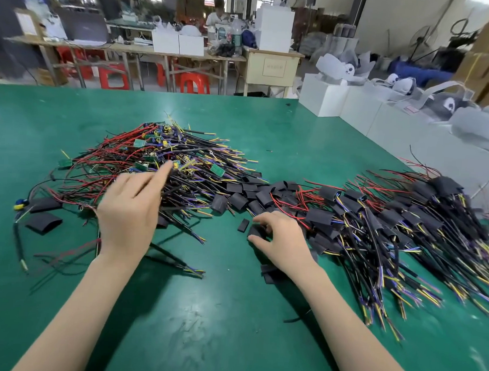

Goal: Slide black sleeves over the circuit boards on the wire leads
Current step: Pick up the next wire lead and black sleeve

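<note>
— Where are the black sleeves?

— A loose cluster of black sleeves [254, 194] lies mid-table, between two heaps of wire. The right hand [281, 240] rests at the near edge of that cluster, its grip curled, thumb and fingertips pinching one black sleeve [256, 231]. A single small sleeve [243, 225] lies just beside it on the left, apart from the fingers.

— And the boards?

— The bare circuit boards [155, 150] sit in the left heap of wire leads [160, 167], small green boards among red, black, yellow and purple wires. The left hand [130, 211] hangs over that heap, its grip spread, the index finger stretched out to the far side toward a board. The hand is blurred; I cannot tell whether the fingertip touches anything.

— What is on the right?

— A long heap of sleeved leads [390, 219], boards already covered in black, wire ends fanning toward the near right.

— Anything else on the table?

— Two flat sleeves [44, 213] lie at the near left of the green table [231, 325], beside a stray lead. Another flattened sleeve [270, 273] lies under the right wrist.

— Beyond the table?

— White boxes [353, 106] line the right side, with grey fabric goods on top. Far behind stand wooden tables, red stools [194, 82] and a seated person [217, 14].
</note>
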Demonstrator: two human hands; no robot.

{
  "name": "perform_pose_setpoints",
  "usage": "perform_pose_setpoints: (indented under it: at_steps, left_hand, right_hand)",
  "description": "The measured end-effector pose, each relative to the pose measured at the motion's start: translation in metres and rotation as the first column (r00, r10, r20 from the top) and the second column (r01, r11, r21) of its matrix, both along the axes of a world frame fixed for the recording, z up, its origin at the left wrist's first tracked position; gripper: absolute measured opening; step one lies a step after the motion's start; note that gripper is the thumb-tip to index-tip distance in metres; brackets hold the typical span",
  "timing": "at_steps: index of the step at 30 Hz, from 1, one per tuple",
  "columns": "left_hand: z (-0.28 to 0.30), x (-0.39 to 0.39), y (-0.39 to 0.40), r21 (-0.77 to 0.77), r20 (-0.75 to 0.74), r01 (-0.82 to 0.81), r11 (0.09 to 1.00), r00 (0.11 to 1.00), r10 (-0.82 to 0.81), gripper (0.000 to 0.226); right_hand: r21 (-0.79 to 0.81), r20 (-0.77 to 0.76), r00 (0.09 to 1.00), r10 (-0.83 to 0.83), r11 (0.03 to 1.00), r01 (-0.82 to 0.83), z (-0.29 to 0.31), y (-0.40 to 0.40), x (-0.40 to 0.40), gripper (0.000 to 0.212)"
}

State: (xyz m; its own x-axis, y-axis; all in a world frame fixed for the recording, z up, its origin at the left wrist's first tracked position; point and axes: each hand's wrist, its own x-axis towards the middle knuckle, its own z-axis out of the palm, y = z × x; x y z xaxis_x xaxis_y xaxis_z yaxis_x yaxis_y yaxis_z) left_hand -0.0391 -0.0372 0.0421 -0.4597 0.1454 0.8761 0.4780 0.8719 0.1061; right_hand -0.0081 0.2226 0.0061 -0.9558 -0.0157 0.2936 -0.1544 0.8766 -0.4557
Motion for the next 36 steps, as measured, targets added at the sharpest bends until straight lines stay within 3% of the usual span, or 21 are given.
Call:
perform_pose_setpoints:
  at_steps: [1,3,5,7,9,11,13,15,16,19,20,25,31,34,36]
  left_hand:
    - [0.003,0.003,-0.001,0.018,-0.157,0.021,1.0,0.987,-0.018,0.034]
    - [0.006,0.008,-0.001,-0.028,-0.206,0.104,0.994,0.973,-0.108,0.034]
    - [0.002,0.013,0.002,-0.099,0.003,0.235,0.967,0.972,-0.236,0.037]
    - [-0.011,0.02,0.006,-0.192,0.302,0.366,0.91,0.905,-0.3,0.042]
    - [-0.027,0.025,0.012,-0.164,0.58,0.479,0.862,0.754,-0.308,0.046]
    - [-0.035,0.026,0.012,-0.032,0.693,0.51,0.86,0.631,-0.349,0.056]
    - [-0.034,0.023,0.004,0.039,0.655,0.437,0.899,0.668,-0.353,0.065]
    - [-0.029,0.019,-0.01,0.027,0.602,0.328,0.944,0.749,-0.278,0.057]
    - [-0.026,0.018,-0.018,0.016,0.635,0.292,0.956,0.736,-0.235,0.051]
    - [-0.024,0.02,-0.032,-0.001,0.807,0.276,0.961,0.568,-0.162,0.04]
    - [-0.024,0.02,-0.033,0.007,0.819,0.283,0.959,0.548,-0.168,0.033]
    - [-0.023,0.022,-0.025,0.057,0.759,0.233,0.971,0.621,-0.193,0.018]
    - [-0.023,0.02,-0.036,0.176,0.829,0.249,0.952,0.485,-0.28,0.014]
    - [-0.023,0.019,-0.035,0.243,0.81,0.212,0.947,0.492,-0.318,0.016]
    - [-0.022,0.018,-0.032,0.35,0.747,0.163,0.922,0.545,-0.38,0.016]
  right_hand:
    - [-0.038,-0.035,0.999,-0.03,0.999,0.028,0.0,-0.001,0.0,0.036]
    - [-0.128,-0.103,0.991,-0.086,0.989,0.072,0.0,-0.003,0.001,0.037]
    - [-0.185,-0.131,0.985,-0.115,0.979,0.089,0.0,-0.004,0.0,0.035]
    - [-0.169,-0.115,0.986,-0.123,0.98,0.103,-0.002,-0.004,-0.001,0.031]
    - [-0.112,-0.081,0.989,-0.121,0.987,0.112,-0.005,-0.004,-0.002,0.031]
    - [-0.089,-0.043,0.993,-0.113,0.99,0.109,-0.008,-0.005,-0.001,0.032]
    - [-0.07,-0.032,0.995,-0.095,0.993,0.092,-0.009,-0.004,0.0,0.025]
    - [-0.039,-0.028,0.997,-0.072,0.997,0.071,-0.009,0.0,0.001,0.021]
    - [-0.026,-0.023,0.998,-0.064,0.998,0.064,-0.008,0.001,0.002,0.02]
    - [-0.02,-0.021,0.997,-0.076,0.997,0.075,-0.005,0.004,0.005,0.022]
    - [-0.026,-0.02,0.996,-0.088,0.996,0.087,-0.004,0.005,0.006,0.025]
    - [-0.024,-0.026,0.993,-0.119,0.993,0.118,-0.006,0.009,0.01,0.022]
    - [-0.049,-0.013,1.0,-0.009,0.999,0.008,-0.003,0.015,0.019,0.025]
    - [-0.064,0.011,0.998,0.069,0.996,-0.068,0.001,0.019,0.022,0.03]
    - [-0.074,0.031,0.996,0.088,0.994,-0.085,0.001,0.022,0.022,0.034]
